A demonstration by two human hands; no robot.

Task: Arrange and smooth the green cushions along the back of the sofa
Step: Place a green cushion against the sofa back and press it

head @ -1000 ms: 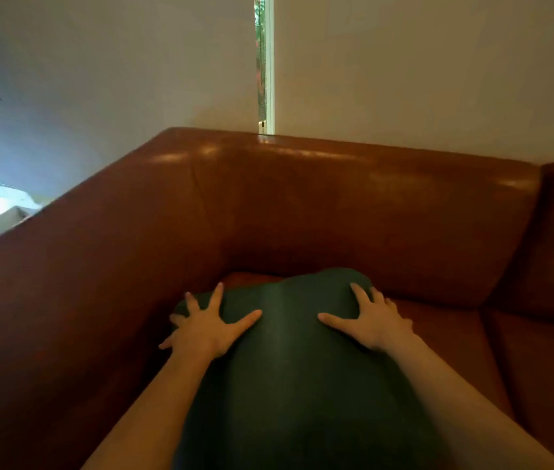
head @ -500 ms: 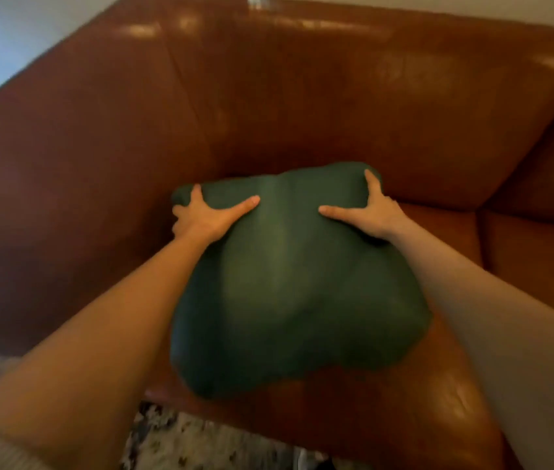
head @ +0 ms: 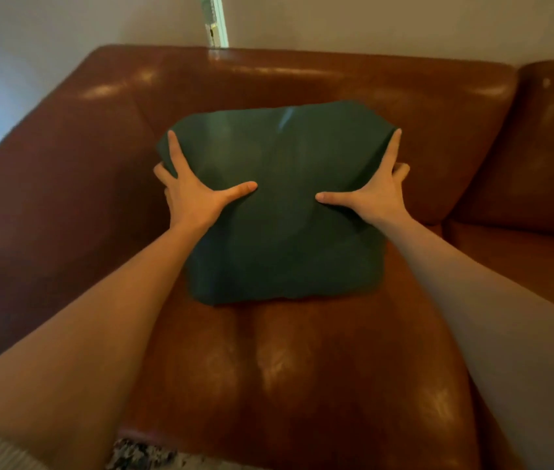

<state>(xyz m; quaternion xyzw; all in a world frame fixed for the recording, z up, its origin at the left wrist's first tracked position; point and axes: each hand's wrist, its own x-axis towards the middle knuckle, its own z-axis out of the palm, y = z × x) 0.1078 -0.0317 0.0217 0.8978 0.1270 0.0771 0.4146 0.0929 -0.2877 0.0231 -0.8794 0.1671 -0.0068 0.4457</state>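
Cushion [head: 279, 205] at frame centre leans against the sofa [head: 302, 368] back. Left hand [head: 197, 198] and right hand [head: 374, 195] clasp its sides, fingers spread.

The cushion [head: 279, 212] at centre frame was plain dark green; the sofa [head: 302, 374] around it glossy reddish-brown; the rug [head: 139, 456] at the bottom edge speckled black-and-white.

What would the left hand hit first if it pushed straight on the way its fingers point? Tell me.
The left hand already grips the green cushion, fingers pointing toward the sofa back. Pushing on, it would probably meet that backrest leather first, though depth is hard to judge.
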